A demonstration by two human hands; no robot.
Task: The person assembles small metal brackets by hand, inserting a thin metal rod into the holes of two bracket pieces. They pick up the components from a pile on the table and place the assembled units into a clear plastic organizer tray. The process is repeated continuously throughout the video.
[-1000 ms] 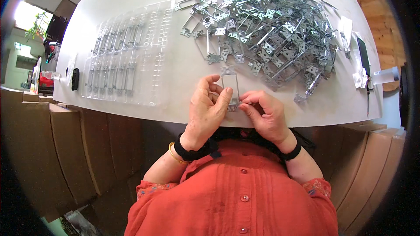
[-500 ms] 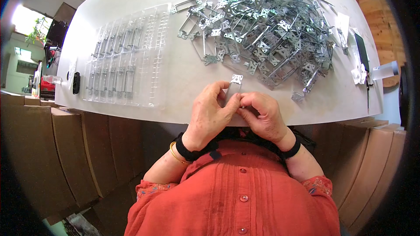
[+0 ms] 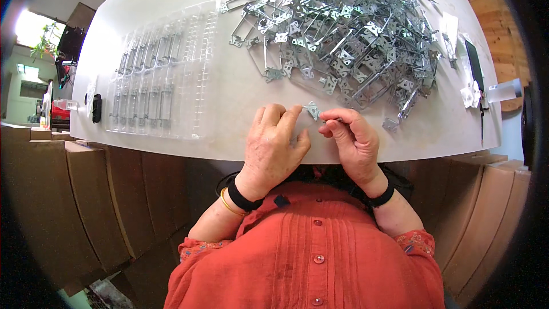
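A small grey metal bracket, with a cut-out end plate, shows between my hands near the front of the table. My right hand pinches it between thumb and fingers; most of its length is hidden. On the other side, my left hand has its thumb spread from the index finger, whose tip is close to the plate. Whether that tip touches it, I cannot tell. Beyond my hands lies a large heap of similar metal brackets. A clear plastic tray on the left holds several brackets in two rows of slots.
The white table curves toward me. A black object lies beside the tray. At the right are a dark flat object, crumpled white paper and a clear cup. Cardboard boxes stand below on both sides.
My left hand has drawn away from the bracket and its thumb and index have parted. The bracket has turned and tilted toward the right hand, which has moved slightly right.
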